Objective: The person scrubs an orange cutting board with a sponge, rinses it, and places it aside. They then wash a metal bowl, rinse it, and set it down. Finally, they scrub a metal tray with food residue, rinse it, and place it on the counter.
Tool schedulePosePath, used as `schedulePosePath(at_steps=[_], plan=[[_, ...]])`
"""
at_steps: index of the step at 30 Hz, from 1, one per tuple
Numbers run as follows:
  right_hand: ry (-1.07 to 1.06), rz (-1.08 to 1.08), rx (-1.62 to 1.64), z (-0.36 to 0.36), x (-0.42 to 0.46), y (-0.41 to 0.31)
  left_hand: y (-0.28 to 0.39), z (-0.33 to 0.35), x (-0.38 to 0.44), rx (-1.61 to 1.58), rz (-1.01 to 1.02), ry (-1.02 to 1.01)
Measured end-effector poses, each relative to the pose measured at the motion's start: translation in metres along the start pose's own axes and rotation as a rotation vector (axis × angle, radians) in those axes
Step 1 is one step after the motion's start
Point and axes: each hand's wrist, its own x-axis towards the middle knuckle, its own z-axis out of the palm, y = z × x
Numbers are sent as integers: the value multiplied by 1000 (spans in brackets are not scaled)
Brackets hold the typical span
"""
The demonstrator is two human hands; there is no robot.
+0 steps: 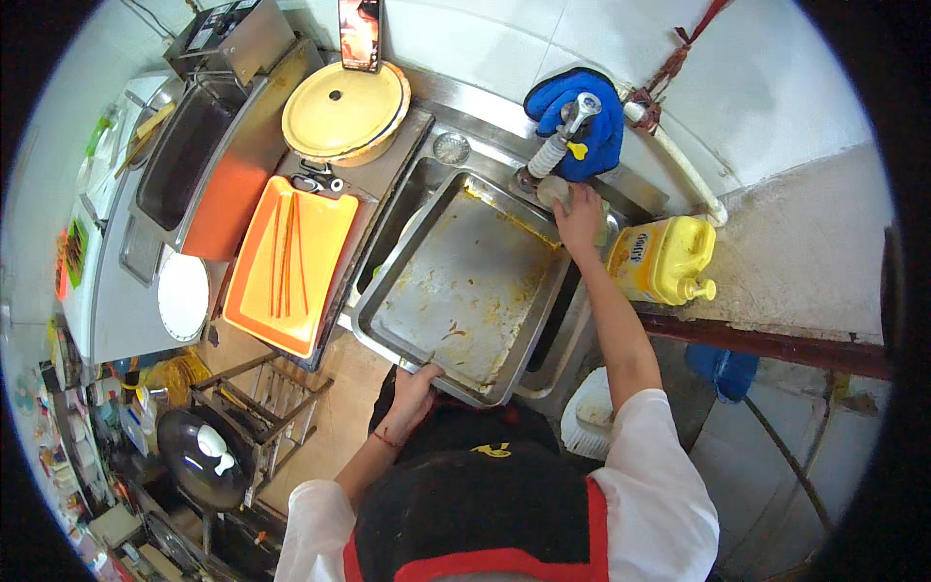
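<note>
A large rectangular metal tray [465, 291] rests tilted across the sink [393, 225]. Yellow grease and brown food bits dirty its inside. My left hand [413, 399] grips the tray's near rim, thumb on top. Beyond the tray's far right corner, my right hand [582, 218] reaches to the sink's back ledge. Its thumb and fingers are at a pale round scrubber [554, 192]; whether they close on it is unclear. Just behind stands the faucet [556, 149] with a white ribbed sleeve, and a blue cloth [542, 102] hangs around it.
A yellow pump jug of detergent [658, 258] stands right of the sink. On the left are an orange tray [280, 291] with chopsticks [289, 254], a lidded yellow basin [345, 113], a propped phone [360, 33] and a deep fryer [196, 153]. A sink strainer [451, 148] lies behind.
</note>
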Motion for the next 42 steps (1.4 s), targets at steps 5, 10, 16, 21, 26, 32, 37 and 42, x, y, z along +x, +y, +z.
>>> schedulePosePath(at_steps=[5, 10, 16, 21, 26, 32, 37, 42], plan=[[67, 133, -138, 1, -7, 8, -8, -8, 17, 112, -58, -31], [-324, 462, -271, -25, -24, 0, 16, -17, 17, 285, -241, -71], [-234, 345, -372, 20, -45, 60, 37, -4, 8, 328, -119, -41], [-330, 229, -552, 25, -34, 65, 57, -12, 7, 282, -67, -49], [-628, 92, -438, -46, 0, 6, 63, -18, 8, 306, -22, -5], [-397, 16, -298, -87, -29, -61, 56, -37, 40, 821, 698, 204], [-734, -54, -35, -21, -84, -103, 104, -19, 56, 1268, 641, 167], [-430, -153, 164, 41, -100, -129, 127, -17, 103, 996, 256, -283]])
